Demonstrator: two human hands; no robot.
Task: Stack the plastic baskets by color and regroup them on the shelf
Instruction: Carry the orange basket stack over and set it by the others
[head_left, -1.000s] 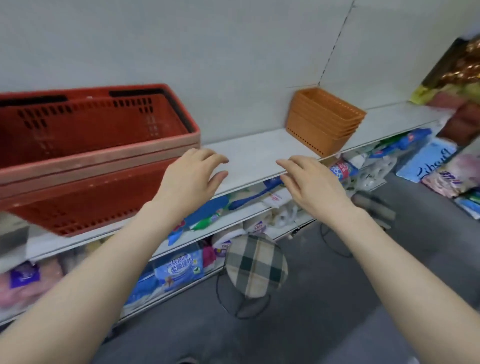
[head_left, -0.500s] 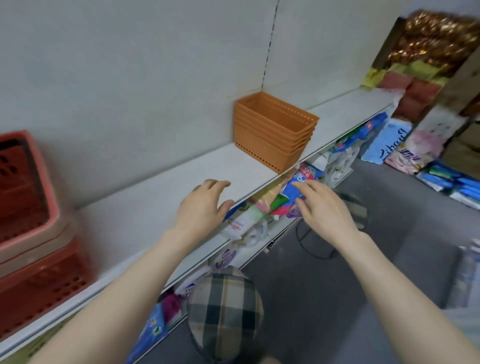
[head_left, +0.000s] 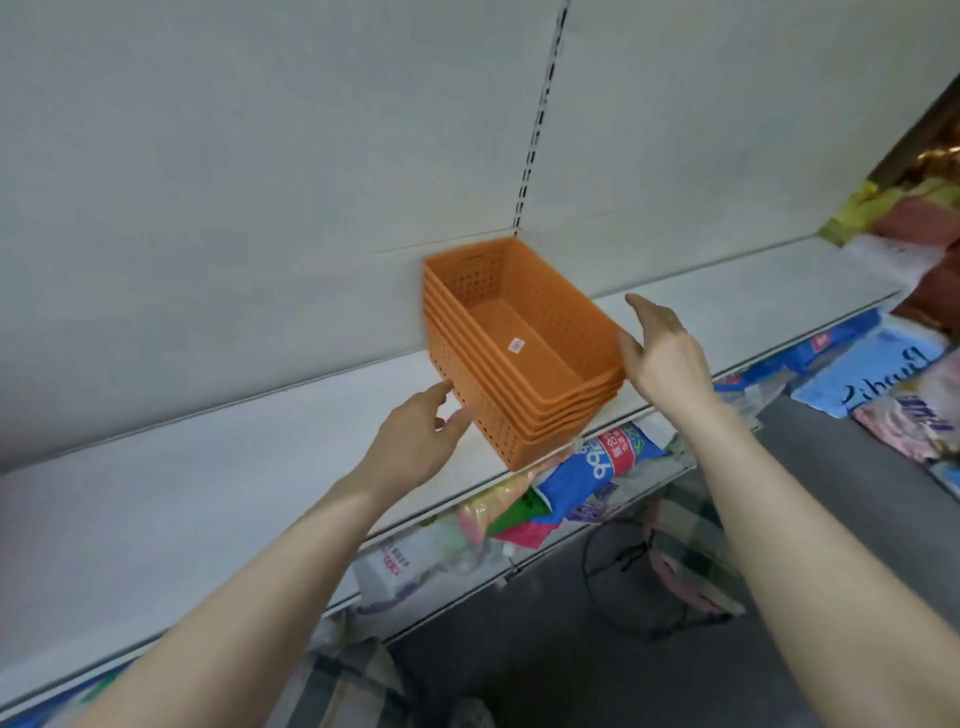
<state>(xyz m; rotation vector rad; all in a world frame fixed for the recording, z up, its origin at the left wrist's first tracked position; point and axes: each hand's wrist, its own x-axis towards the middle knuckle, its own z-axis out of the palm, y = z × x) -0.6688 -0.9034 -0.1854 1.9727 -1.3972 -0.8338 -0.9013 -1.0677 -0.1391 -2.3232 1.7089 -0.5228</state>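
A stack of several nested orange plastic baskets (head_left: 524, 348) stands on the white shelf (head_left: 208, 483), near its front edge, with a small sticker on the top basket's floor. My left hand (head_left: 418, 441) reaches to the stack's left lower side, fingers straight, fingertips at or just short of the perforated wall. My right hand (head_left: 662, 348) is at the stack's right end, open with the palm facing the baskets, thumb close to the rim. Neither hand grips anything.
Below the shelf, a lower shelf holds packaged goods (head_left: 602, 457) in blue, pink and green. More packs (head_left: 893, 374) lie on the right. A checked stool cushion (head_left: 685, 545) stands on the grey floor. A slotted upright (head_left: 540, 114) runs up the white back wall.
The view swung right, so the red baskets left the frame. Both hands moved up from the shelf's front edge to either side of the orange stack.
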